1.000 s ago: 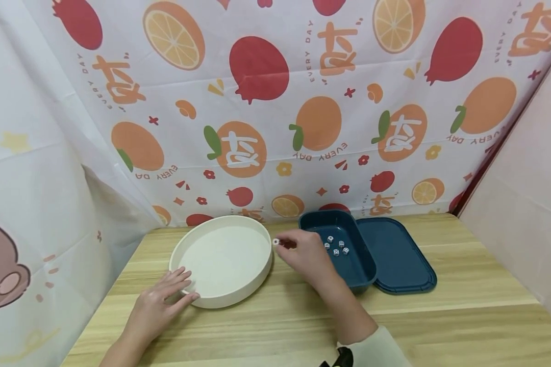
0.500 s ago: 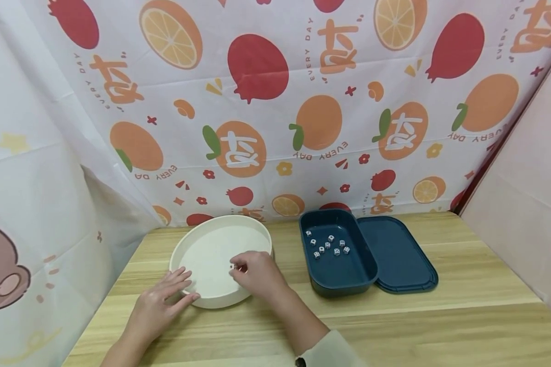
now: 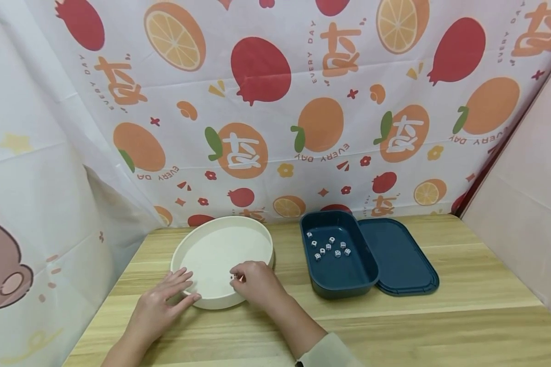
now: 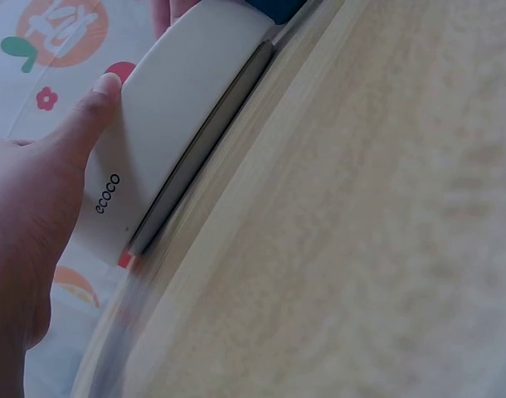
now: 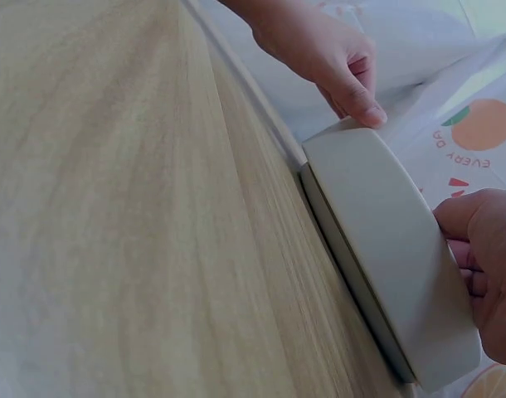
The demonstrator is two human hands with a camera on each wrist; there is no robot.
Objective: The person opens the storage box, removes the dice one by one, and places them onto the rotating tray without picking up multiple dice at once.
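A round, cream-coloured tray (image 3: 220,239) with a low rim stands on the table. Over its front part my right hand (image 3: 258,285) pinches a small white die (image 3: 233,277) between thumb and fingertips. In the right wrist view the tray wall (image 5: 386,240) hides the die. My left hand (image 3: 158,300) rests on the tray's front left rim with fingers spread, the thumb (image 4: 104,91) at the wall's upper edge. Right of the tray, a dark blue rectangular box (image 3: 344,278) holds several white dice (image 3: 328,247).
A dark blue lid (image 3: 399,257) lies flat against the box's right side. Behind the wooden table (image 3: 395,331) hangs a fruit-print cloth (image 3: 284,127). Pale cloth and panel walls close in the left and right sides.
My right hand has carried the die leftward from beside the box into the tray area, then slightly toward the tray's front. My left hand stays on the rim.
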